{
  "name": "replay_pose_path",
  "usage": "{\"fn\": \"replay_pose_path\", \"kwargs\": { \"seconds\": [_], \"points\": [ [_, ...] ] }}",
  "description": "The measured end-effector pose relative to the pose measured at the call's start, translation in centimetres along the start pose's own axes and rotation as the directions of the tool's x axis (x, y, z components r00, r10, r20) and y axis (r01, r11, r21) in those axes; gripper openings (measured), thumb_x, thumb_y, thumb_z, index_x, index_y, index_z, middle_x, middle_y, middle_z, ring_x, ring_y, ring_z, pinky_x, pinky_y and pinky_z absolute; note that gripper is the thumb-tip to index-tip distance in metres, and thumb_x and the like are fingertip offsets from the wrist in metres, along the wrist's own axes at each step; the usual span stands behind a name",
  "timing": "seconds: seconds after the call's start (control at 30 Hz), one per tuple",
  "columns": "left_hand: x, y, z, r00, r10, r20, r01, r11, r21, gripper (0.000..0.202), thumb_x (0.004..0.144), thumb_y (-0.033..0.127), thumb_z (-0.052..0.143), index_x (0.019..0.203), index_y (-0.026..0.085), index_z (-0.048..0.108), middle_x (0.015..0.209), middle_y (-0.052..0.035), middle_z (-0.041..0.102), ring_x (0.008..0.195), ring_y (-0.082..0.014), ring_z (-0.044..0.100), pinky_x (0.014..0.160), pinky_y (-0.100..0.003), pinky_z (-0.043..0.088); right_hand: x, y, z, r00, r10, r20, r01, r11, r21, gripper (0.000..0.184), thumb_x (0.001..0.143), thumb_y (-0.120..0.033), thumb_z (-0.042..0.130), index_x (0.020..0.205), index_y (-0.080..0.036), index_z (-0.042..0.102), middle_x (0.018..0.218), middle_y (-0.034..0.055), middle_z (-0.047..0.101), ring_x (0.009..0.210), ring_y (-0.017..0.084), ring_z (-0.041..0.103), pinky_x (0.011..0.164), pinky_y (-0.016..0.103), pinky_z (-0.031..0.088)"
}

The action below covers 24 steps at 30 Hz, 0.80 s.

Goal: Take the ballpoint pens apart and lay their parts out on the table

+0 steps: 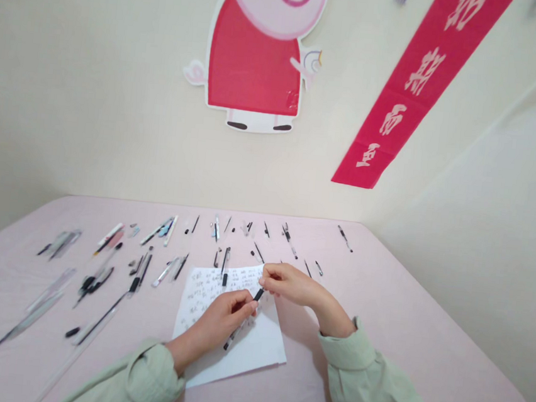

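Observation:
My left hand (226, 314) is closed around a pen (257, 295) with a black grip and a clear barrel, held slanted above a sheet of paper (253, 351). The barrel's dark lower end shows below my fingers. At the pen's upper end my right hand (291, 284) is closed in a pinch; its fingertips hide the tip. Handwriting fills the upper part of the sheet. Another pen with a black part (225, 279) lies across the sheet's top edge.
Pens and pen parts lie in groups over the pink tabletop (375, 363): black pieces (94, 284), clear barrels (50, 297), white and blue pens (163, 229), and a pen (344, 238) at the far right. Behind the table is a wall with a pig cutout (257, 67) and a red banner (400, 106).

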State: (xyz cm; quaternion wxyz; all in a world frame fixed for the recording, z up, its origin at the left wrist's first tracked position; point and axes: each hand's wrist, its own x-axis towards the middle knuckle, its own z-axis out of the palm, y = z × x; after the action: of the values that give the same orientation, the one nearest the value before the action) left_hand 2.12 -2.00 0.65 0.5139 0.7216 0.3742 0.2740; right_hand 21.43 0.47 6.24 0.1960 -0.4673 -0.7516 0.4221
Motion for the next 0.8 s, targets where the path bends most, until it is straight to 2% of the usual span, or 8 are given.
{"fn": "replay_pose_path", "kwargs": {
  "seconds": [0.13,0.23,0.3,0.4,0.5,0.63,0.7,0.8],
  "points": [
    [0.1,-0.1,0.2,1.0,0.018,0.001,-0.018,0.999,0.05,0.032,0.086,0.04,0.045,0.063,0.018,0.052,0.056,0.0041,0.042,0.058,-0.0124,0.041,0.057,-0.024,0.032,0.4,0.5,0.7,0.999,-0.019,-0.03,0.017,0.999,-0.044,0.033,0.084,-0.034,0.051,0.058,-0.02,0.035,0.056,-0.0067,0.033,0.055,0.009,0.032,0.052,0.022,0.024],
    [0.2,-0.1,0.2,1.0,0.003,-0.024,-0.001,0.999,0.047,0.034,0.085,0.042,0.044,0.062,0.019,0.051,0.056,0.0034,0.043,0.058,-0.0133,0.042,0.058,-0.024,0.032,0.7,0.6,0.9,0.997,0.0,-0.078,-0.003,0.999,-0.038,0.032,0.085,-0.033,0.05,0.058,-0.019,0.038,0.056,-0.0062,0.037,0.055,0.009,0.036,0.053,0.022,0.026],
    [0.2,0.1,0.1,0.998,-0.031,-0.056,0.032,0.999,0.015,0.034,0.085,0.044,0.043,0.063,0.019,0.051,0.055,0.0035,0.042,0.057,-0.0134,0.042,0.057,-0.024,0.032,0.6,0.4,0.7,0.982,0.013,-0.187,-0.02,0.999,-0.038,0.025,0.088,-0.033,0.046,0.067,-0.018,0.049,0.058,-0.0048,0.046,0.057,0.01,0.043,0.055,0.023,0.03],
    [0.3,0.3,-0.1,0.992,-0.089,-0.084,0.086,0.995,-0.041,0.036,0.085,0.047,0.041,0.067,0.019,0.055,0.052,0.0047,0.039,0.052,-0.013,0.04,0.054,-0.025,0.031,0.1,-0.5,0.2,0.927,-0.019,-0.375,-0.026,0.993,-0.115,0.019,0.09,-0.027,0.041,0.096,-0.02,0.059,0.062,-0.004,0.054,0.059,0.012,0.049,0.059,0.023,0.034],
    [0.4,0.2,-0.2,0.989,-0.106,-0.104,0.1,0.993,-0.062,0.041,0.084,0.053,0.041,0.069,0.018,0.057,0.05,0.0052,0.038,0.051,-0.0132,0.039,0.053,-0.025,0.03,-0.9,-1.3,1.0,0.942,-0.119,-0.313,0.059,0.979,-0.195,0.03,0.088,-0.015,0.04,0.107,-0.024,0.061,0.075,-0.0005,0.061,0.068,0.013,0.054,0.065,0.024,0.038],
    [0.3,0.0,-0.1,0.992,-0.072,-0.108,0.065,0.995,-0.069,0.045,0.085,0.056,0.04,0.067,0.018,0.057,0.05,0.0047,0.041,0.052,-0.0133,0.041,0.054,-0.025,0.032,-2.2,-0.8,4.0,0.954,-0.186,-0.234,0.105,0.942,-0.32,0.034,0.081,-0.009,0.045,0.107,-0.026,0.059,0.1,0.0038,0.06,0.087,0.016,0.055,0.075,0.026,0.04],
    [0.2,0.0,0.0,0.995,-0.061,-0.079,0.055,0.995,-0.084,0.05,0.087,0.055,0.033,0.068,0.017,0.058,0.051,0.0038,0.042,0.052,-0.0135,0.043,0.055,-0.025,0.034,-2.6,-0.1,5.0,0.932,-0.144,-0.333,0.029,0.945,-0.326,0.025,0.082,-0.013,0.048,0.102,-0.024,0.057,0.097,0.0035,0.058,0.084,0.017,0.054,0.073,0.027,0.039],
    [0.1,0.0,0.1,0.997,-0.052,-0.048,0.051,0.998,-0.029,0.053,0.09,0.052,0.028,0.071,0.017,0.062,0.053,0.0023,0.046,0.053,-0.014,0.047,0.057,-0.025,0.038,-3.0,1.3,5.1,0.856,-0.015,-0.517,-0.064,0.989,-0.134,0.008,0.087,-0.026,0.046,0.085,-0.021,0.052,0.081,0.0016,0.056,0.072,0.016,0.052,0.068,0.028,0.039]
  ]
}}
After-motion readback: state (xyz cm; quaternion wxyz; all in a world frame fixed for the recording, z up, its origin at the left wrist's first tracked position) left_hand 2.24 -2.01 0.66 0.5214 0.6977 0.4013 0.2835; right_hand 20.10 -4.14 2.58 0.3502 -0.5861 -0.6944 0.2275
